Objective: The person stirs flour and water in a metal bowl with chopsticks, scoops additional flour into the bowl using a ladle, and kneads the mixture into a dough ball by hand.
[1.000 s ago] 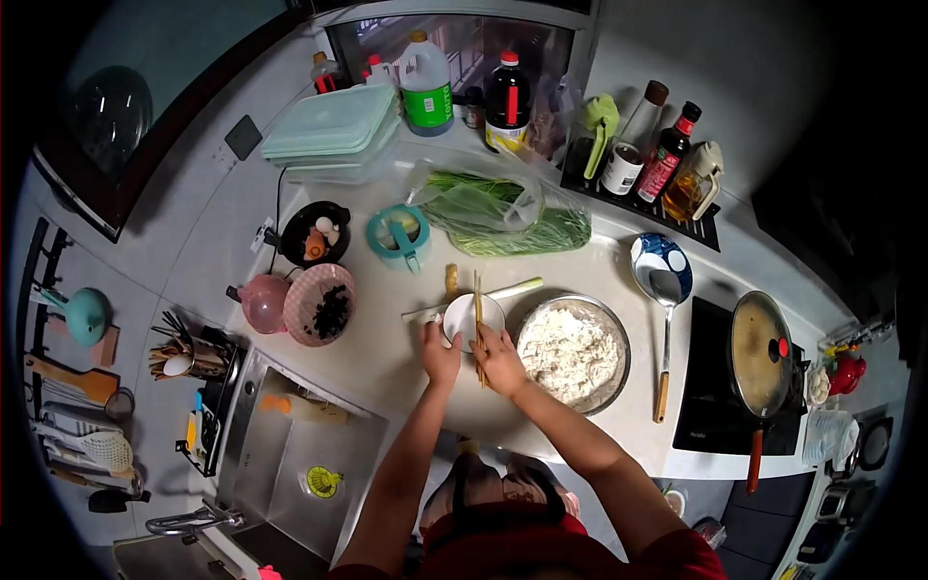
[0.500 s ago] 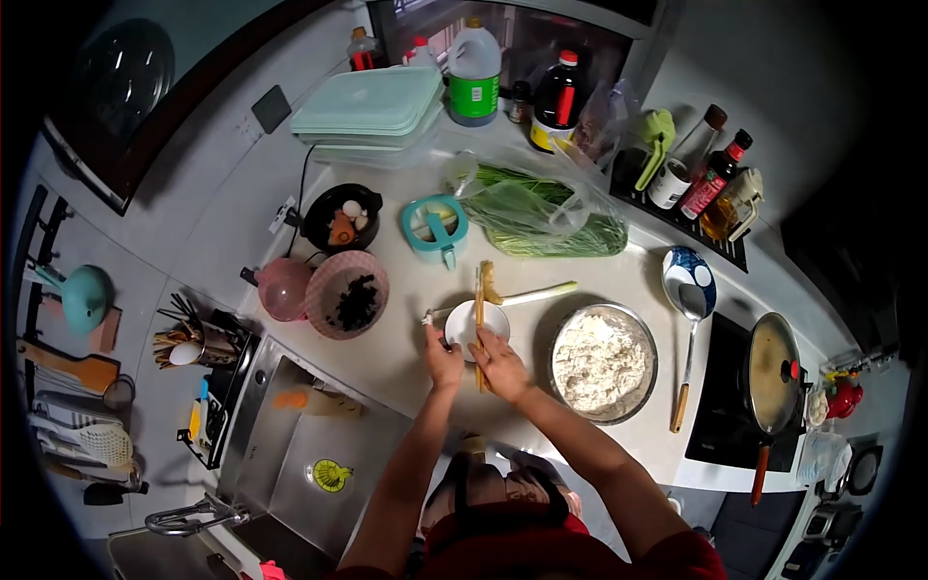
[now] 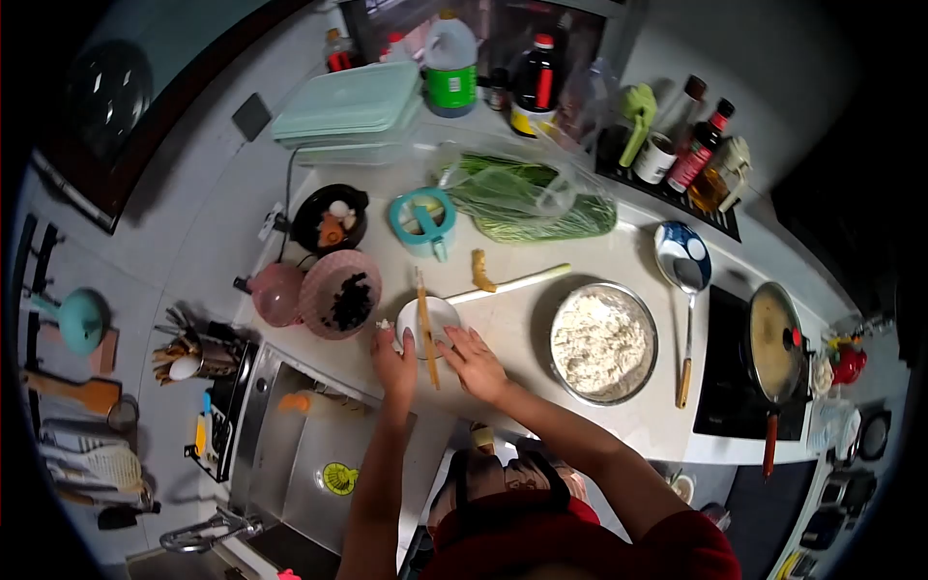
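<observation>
A small white bowl [image 3: 446,314] stands near the counter's front edge, with a pair of chopsticks [image 3: 424,309] resting across it. My left hand [image 3: 394,360] is at the bowl's left front rim, thumb and fingers apart. At the right front rim is my right hand [image 3: 474,364], its fingers spread and holding nothing. A long leek [image 3: 517,281] lies behind and right of the bowl, and its root end shows by my left fingertips. A piece of ginger [image 3: 480,272] lies just behind it. Farther right sits a metal basin [image 3: 653,353] of white floury, lumpy dough [image 3: 601,342].
Left are a pink bowl [image 3: 370,275] of dark pieces, a black bowl [image 3: 360,206] with eggs and a sink [image 3: 319,435]. Behind are a teal-lidded jug [image 3: 422,217] and bagged greens [image 3: 541,217]. Right are a blue-patterned bowl [image 3: 674,239], a ladle [image 3: 687,338] and a lidded pan [image 3: 773,338].
The bowl and chopsticks have shifted left, away from the ginger, along with both hands. My right hand has come off the chopsticks and its fingers have spread. The view has shifted too.
</observation>
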`<state>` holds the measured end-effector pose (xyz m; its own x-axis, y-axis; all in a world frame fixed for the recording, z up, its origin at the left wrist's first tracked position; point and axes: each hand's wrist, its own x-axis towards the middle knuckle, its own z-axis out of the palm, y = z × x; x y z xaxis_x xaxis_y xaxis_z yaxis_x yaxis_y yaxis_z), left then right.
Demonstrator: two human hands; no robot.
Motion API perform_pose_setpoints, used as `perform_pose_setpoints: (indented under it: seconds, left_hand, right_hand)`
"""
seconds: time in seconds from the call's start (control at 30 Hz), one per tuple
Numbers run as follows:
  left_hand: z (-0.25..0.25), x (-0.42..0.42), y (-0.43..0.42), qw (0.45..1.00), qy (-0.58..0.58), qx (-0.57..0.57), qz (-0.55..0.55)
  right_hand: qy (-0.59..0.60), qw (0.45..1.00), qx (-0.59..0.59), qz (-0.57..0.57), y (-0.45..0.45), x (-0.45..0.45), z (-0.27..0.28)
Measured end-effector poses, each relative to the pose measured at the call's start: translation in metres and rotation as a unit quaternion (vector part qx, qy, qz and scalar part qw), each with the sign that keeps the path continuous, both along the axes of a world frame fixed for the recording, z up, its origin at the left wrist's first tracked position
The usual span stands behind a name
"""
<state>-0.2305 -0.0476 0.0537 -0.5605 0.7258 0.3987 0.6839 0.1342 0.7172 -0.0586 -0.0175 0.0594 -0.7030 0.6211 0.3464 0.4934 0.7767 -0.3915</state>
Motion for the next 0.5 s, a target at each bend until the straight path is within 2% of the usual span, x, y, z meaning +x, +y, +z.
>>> perform_pose_setpoints:
  seconds: [0.1,0.13,0.17,0.2,0.23,0.3,0.37,0.4,0.43,0.47,0.5]
  left_hand:
    - [0.029,0.055,0.008,0.981,-0.168,-0.032,-0.089]
    - [0.016,0.075,0.015,0.97,-0.199,-0.059,-0.125]
    - [0.003,0.099,0.022,0.942,-0.263,-0.038,-0.206]
    - [0.021,0.13,0.028,0.882,-0.384,-0.085,-0.258]
    - [0.012,0.152,0.037,0.817,-0.461,-0.135,-0.32]
    - [0.001,0.198,0.052,0.68,-0.586,-0.265,-0.353]
    - [-0.017,0.232,0.078,0.491,-0.689,-0.384,-0.371]
    - [-0.046,0.248,0.093,0.433,-0.705,-0.43,-0.363]
    - [-0.055,0.259,0.102,0.398,-0.725,-0.459,-0.326]
    - [-0.078,0.268,0.109,0.402,-0.731,-0.472,-0.285]
    - [-0.08,0.274,0.112,0.406,-0.736,-0.484,-0.242]
  right_hand:
    - [0.105,0.99,-0.036,-0.088,-0.002,0.047,0.012]
    - [0.132,0.979,-0.063,-0.144,-0.004,0.065,0.008]
    - [0.158,0.963,-0.089,-0.2,-0.006,0.082,0.004]
    - [0.208,0.942,-0.099,-0.245,-0.006,0.099,0.007]
    - [0.243,0.922,-0.113,-0.281,-0.003,0.118,-0.004]
    - [0.332,0.854,-0.192,-0.352,-0.004,0.155,-0.019]
    - [0.318,0.846,-0.145,-0.402,-0.004,0.187,-0.017]
    - [0.293,0.85,-0.13,-0.418,-0.006,0.203,-0.014]
    - [0.269,0.853,-0.117,-0.431,-0.007,0.218,-0.01]
    - [0.285,0.843,-0.125,-0.439,-0.007,0.231,-0.01]
    - [0.302,0.832,-0.134,-0.445,-0.009,0.242,-0.009]
